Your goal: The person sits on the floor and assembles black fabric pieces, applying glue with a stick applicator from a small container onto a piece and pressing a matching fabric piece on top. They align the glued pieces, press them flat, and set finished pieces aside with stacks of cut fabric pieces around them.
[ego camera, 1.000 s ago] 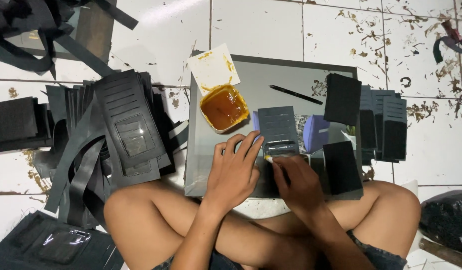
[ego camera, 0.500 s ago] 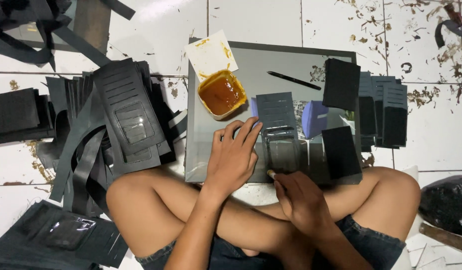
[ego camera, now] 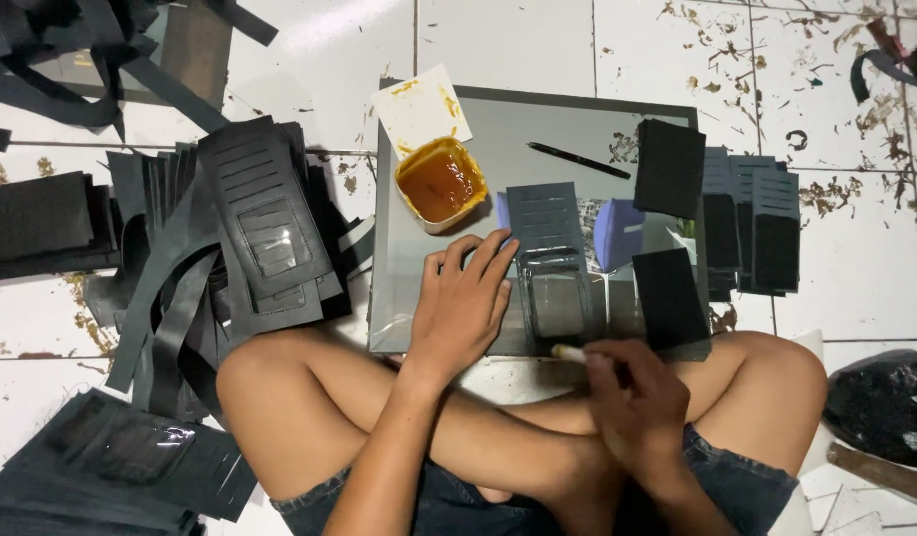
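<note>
My left hand (ego camera: 463, 303) lies flat, fingers spread, on a grey board (ego camera: 568, 119), pressing beside and on the left edge of a dark wallet panel (ego camera: 548, 248) with card slots and a clear window. My right hand (ego camera: 627, 397) is closed on a thin brush (ego camera: 570, 351) whose pale tip sits at the panel's near edge. A small tub of orange-brown glue (ego camera: 441, 184) stands on the board just beyond my left hand, next to a stained paper lid (ego camera: 421, 107).
A black pen (ego camera: 578, 160), a blue piece (ego camera: 619, 233) and black rectangles (ego camera: 669, 169) lie on the board. Stacked dark panels (ego camera: 756, 223) sit to its right. Heaps of panels and strips (ego camera: 250, 228) cover the tiled floor on the left. My crossed legs (ego camera: 310, 397) are below.
My right hand has drawn back toward me, from over the panel's window to its near edge. My left hand stays pressed in place.
</note>
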